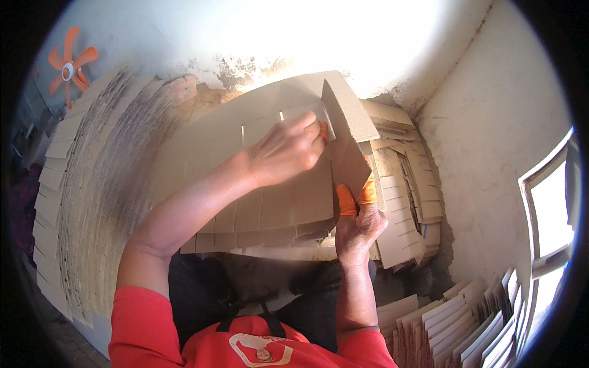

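A slotted brown cardboard sheet (353, 116) stands partly upright at the right end of a flat pile of cardboard sheets (288, 202) in front of me. My right hand (361, 224) grips its lower edge between thumb and fingers, and orange covers wrap those fingertips. Closed and curled, my left hand (291, 150) rests over the pile beside the raised sheet, near a narrow pale gap. Orange also shows on one of its fingers. Whatever its fingers hold, if anything, is hidden.
Long rows of stacked cardboard (92, 178) fill the left side. More slotted cardboard pieces (399, 202) lie right of the pile, with further stacks (454, 325) at lower right. An orange fan (68, 70) stands at far left; a wall (497, 122) bounds the right.
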Demonstrator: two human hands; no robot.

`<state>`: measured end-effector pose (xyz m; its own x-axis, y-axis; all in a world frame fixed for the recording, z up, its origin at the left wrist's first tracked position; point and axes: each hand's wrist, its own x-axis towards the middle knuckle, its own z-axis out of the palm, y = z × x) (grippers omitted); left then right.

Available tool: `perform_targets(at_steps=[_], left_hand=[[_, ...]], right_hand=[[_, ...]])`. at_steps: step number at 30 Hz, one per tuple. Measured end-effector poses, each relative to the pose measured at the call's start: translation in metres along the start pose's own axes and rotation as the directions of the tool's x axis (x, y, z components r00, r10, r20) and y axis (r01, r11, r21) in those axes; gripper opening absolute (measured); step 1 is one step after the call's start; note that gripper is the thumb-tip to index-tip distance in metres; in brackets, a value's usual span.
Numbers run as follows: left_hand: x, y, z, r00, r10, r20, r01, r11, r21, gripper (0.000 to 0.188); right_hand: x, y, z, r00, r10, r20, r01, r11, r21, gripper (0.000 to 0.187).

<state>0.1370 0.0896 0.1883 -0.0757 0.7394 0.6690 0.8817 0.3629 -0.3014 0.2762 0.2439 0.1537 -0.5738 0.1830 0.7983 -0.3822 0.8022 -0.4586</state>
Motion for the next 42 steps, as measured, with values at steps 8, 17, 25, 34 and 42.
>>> perform_targets(at_steps=[8, 17, 25, 34, 42], left_hand=[[-0.009, -0.008, -0.009, 0.997, -0.034, -0.072, 0.039, 0.997, 0.071, 0.011], [-0.011, 0.046, -0.001, 0.984, -0.096, 0.151, 0.118, 0.983, -0.139, 0.011], [-0.063, 0.015, -0.051, 0.383, -0.326, 0.864, 0.813, 0.564, -0.147, 0.108], [-0.199, 0.027, -0.062, 0.488, -0.516, 0.704, 0.714, 0.7, 0.018, 0.075], [-0.2, 0.04, -0.109, 0.415, -0.689, 0.593, 0.754, 0.626, 0.2, 0.074]], right_hand=[[0.002, -0.002, 0.005, 1.0, -0.003, 0.031, 0.002, 1.0, 0.01, 0.066], [0.018, 0.031, 0.032, 0.978, 0.103, 0.181, -0.081, 0.989, -0.123, 0.059], [0.09, 0.056, 0.049, 0.797, 0.235, 0.556, 0.084, 0.869, -0.487, 0.043], [0.1, 0.127, 0.098, 0.545, 0.25, 0.8, 0.062, 0.94, -0.335, 0.043], [0.096, 0.097, 0.135, 0.287, 0.379, 0.88, -0.344, 0.898, -0.274, 0.064]])
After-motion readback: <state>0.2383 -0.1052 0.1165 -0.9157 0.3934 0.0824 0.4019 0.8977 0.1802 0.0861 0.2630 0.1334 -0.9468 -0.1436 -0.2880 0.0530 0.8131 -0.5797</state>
